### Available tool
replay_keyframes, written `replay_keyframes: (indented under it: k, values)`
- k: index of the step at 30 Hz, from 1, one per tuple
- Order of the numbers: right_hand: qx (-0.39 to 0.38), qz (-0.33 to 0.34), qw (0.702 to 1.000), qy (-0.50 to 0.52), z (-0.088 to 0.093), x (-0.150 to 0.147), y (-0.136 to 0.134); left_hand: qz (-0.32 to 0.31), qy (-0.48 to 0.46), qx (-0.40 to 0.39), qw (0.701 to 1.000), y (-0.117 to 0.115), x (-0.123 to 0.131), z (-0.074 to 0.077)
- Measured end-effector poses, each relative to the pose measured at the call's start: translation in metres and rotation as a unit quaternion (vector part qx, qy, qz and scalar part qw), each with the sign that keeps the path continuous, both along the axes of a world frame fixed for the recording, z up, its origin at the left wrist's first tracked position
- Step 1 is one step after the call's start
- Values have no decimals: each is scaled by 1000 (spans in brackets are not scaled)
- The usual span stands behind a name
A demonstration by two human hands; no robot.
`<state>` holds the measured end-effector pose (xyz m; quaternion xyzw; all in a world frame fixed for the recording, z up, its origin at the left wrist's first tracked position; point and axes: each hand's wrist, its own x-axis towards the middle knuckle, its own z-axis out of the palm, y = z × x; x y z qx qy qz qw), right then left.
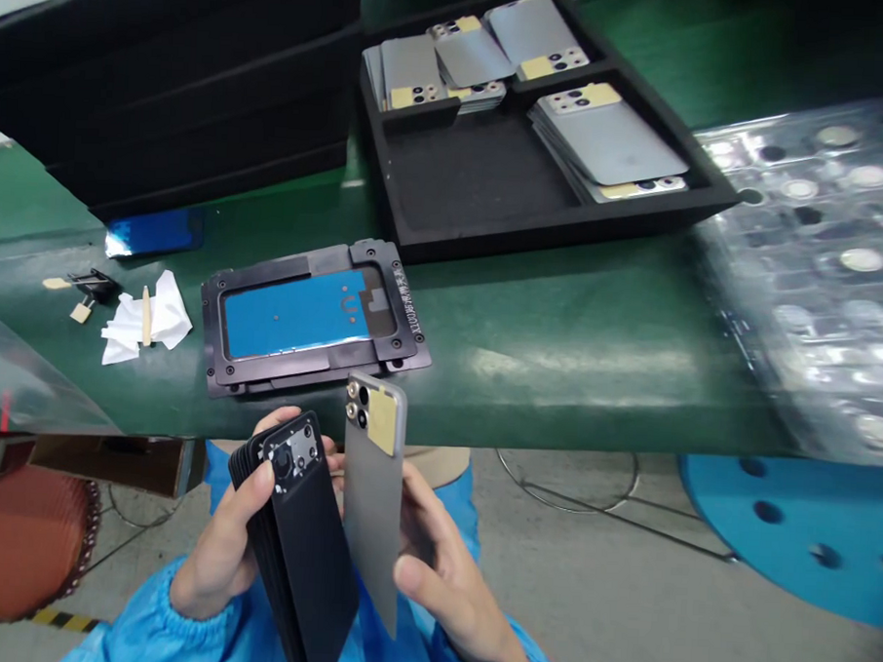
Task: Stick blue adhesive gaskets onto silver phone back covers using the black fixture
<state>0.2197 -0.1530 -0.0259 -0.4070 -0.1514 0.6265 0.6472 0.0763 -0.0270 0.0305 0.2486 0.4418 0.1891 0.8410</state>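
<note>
Fingers (260, 482) hold phone panels (373, 509) beside a green table (571, 376), above grey floor (561, 600).

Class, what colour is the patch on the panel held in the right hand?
The patch is pale yellow, seen best in the head view.

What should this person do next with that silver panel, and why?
Probably lift the silver panel toward the black tray: the right hand holds it beside the black stack gripped by the left hand, and silver panels with similar yellow patches lie in that tray.
</note>
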Motion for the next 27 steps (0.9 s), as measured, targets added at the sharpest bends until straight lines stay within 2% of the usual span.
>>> replay_keyframes:
  k: [13, 17, 21, 24, 27]
  values:
    - [28, 1, 1000, -12, -3, -4, 2, 2, 0, 12, 1000, 0, 8, 2]
    - [20, 19, 992, -122, 2, -8, -2, 21, 21, 62, 998, -1, 8, 2]
    - [-14, 60, 964, -258, 4, -18, -4, 23, 44, 107, 993, -4, 8, -4]
    - [-16, 56, 951, -303, 2, -25, -1, -5, 47, 120, 992, -5, 7, -9]
    - [-10, 61, 940, -335, 0, -27, 0, 0, 36, 135, 990, -4, 5, -13]
